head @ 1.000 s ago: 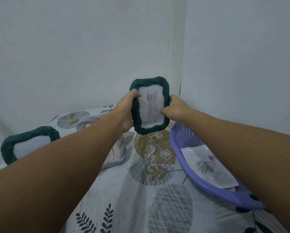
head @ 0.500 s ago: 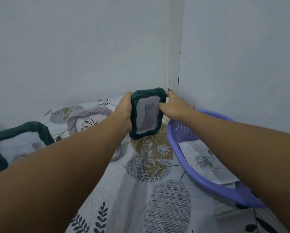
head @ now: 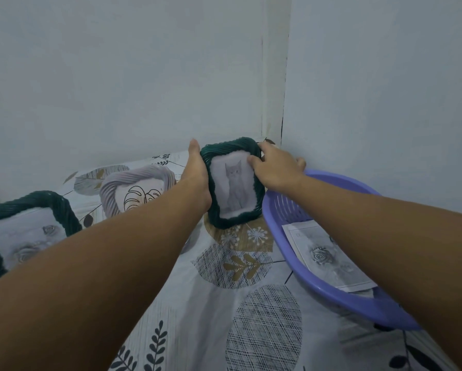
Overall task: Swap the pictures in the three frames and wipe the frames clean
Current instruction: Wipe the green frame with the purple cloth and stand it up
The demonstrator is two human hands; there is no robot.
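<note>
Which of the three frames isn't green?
The middle frame, pale lilac-grey, with a leaf drawing. The far-left frame, showing roses, and the cat frame held in both hands are dark green.

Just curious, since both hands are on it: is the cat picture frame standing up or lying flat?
Upright. The cat frame stands on the tablecloth, picture facing out, left hand and right hand gripping its sides.

view: we get one head cam only, worn by the person
facing: forward and down, toward the wall corner (head: 280,135)
range: close, our forearms fill the foreground
overlap: none
</note>
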